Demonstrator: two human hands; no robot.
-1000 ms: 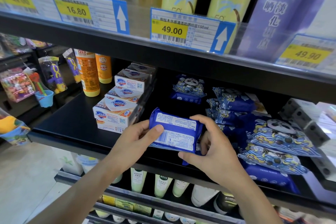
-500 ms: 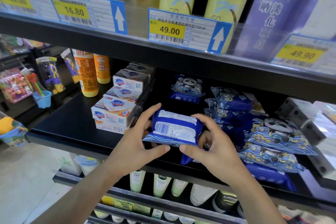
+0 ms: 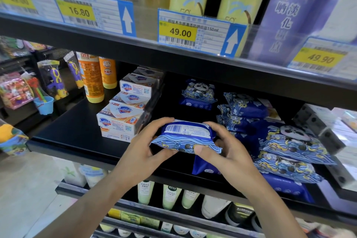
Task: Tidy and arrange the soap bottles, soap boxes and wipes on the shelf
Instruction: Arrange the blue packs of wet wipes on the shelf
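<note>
Wipes pack (image 3: 184, 137), blue with a wave pattern and a white barcode label on its upturned face, sits between both of my hands above the front edge of the black shelf (image 3: 73, 133). My left hand (image 3: 144, 150) closes on its left end, fingers curled over the top edge and thumb pressed beneath the lower edge. My right hand (image 3: 227, 152) clamps the right end — thumb on the patterned front, fingers wrapped behind. The pack is tilted, label side angled up and away from me, and I cannot tell whether its far edge touches the shelf.

Just below the pack, another blue wipes pack (image 3: 204, 166) lies at the shelf's front lip, partly hidden by my right hand. To the right, a heap of panda-print wipes packs (image 3: 289, 141) lies overlapping and askew, with more blue packs (image 3: 245, 104) behind. One panda pack (image 3: 199, 91) rests alone at the back, apart from the rest.

To the left, Safeguard soap boxes (image 3: 123, 116) are stacked in a row running front to back, the front stack close beside my left hand. Further left, two orange bottles (image 3: 92, 77) stand upright near the back — one taller, in front. Price tags (image 3: 179, 32) reading 16.80, 49.00 and 49.90 hang on the shelf edge above.
</note>
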